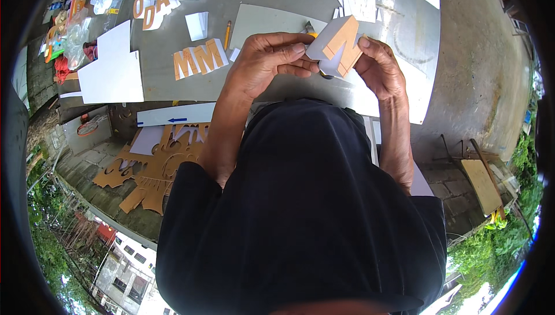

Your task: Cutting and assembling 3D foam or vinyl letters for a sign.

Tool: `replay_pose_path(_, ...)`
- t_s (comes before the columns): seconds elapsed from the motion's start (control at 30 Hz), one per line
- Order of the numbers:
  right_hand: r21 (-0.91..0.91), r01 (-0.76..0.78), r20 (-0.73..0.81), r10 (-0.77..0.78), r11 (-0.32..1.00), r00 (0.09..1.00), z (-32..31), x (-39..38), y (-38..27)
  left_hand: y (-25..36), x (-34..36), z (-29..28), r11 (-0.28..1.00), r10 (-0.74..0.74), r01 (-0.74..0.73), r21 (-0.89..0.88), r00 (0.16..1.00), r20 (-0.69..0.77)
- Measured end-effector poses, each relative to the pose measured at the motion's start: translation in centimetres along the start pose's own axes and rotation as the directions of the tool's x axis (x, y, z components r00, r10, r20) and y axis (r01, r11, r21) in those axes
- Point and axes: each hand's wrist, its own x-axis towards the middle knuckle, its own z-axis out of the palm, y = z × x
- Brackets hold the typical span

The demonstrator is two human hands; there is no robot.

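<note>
Your left hand (263, 60) and right hand (381, 69), part-closed, pinched the tan-faced letter (340, 37) from opposite sides; it seemed light, stiff, crushable, best gripped by its white walls (321, 43).

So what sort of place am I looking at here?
Probably an open-air lettering workshop: a tan-faced block letter is held up, more letters sit on the grey table, a brown sheet with shapes cut out lies to the person's left, and greenery shows beyond.
</note>
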Motion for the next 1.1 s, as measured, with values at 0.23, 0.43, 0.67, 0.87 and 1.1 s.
replay_pose_path(0.23, -0.002, -0.017, -0.017, 0.017, 1.0, 1.0, -0.2, 0.5, 0.7, -2.1, 0.1, -1.1, 0.993, 0.069, -0.067, -0.101, 0.998, 0.011)
replay_pose_path(0.43, -0.025, -0.012, 0.01, 0.013, 1.0, 1.0, 0.0, 0.9, 1.2, -3.6, -0.1, 0.2, 0.951, 0.308, -0.302, 0.069, 0.943, -0.125)
replay_pose_path(0.67, -0.084, -0.045, 0.068, 0.051, 0.995, 0.996, 0.7, 1.1, 0.7, -6.1, 0.0, 0.1, 0.818, 0.576, -0.555, 0.154, 0.787, -0.222)
replay_pose_path(0.87, -0.102, -0.031, 0.034, 0.034, 0.994, 0.999, 1.6, 0.8, 0.7, -6.2, -0.3, 0.1, 0.851, 0.526, -0.512, 0.121, 0.83, -0.186)
replay_pose_path(1.1, -0.077, -0.039, -0.022, 0.037, 0.996, 0.999, 2.8, 0.7, 1.0, -6.2, -0.2, 1.0, 0.889, 0.456, -0.45, 0.081, 0.862, -0.219)
